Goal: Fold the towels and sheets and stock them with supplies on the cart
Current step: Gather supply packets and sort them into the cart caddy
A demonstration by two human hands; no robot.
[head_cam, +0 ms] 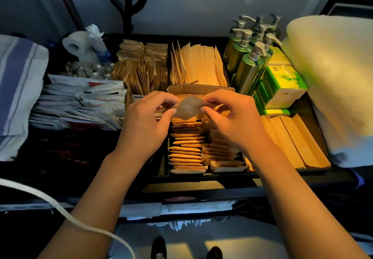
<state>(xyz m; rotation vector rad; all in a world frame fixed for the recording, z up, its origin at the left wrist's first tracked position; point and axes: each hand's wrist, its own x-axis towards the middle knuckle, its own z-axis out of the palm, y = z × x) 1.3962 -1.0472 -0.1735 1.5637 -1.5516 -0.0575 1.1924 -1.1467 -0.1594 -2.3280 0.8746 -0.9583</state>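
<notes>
Left hand and right hand each pinch one end of a small pale packet, both grips narrow on it, held just above the rows of tan sachets in the centre compartment of the cart tray. Green pump bottles and green tissue boxes stand in the right rear compartment, white packets lie at left. A folded cream towel rests at the tray's right edge; a striped cloth lies at its left.
</notes>
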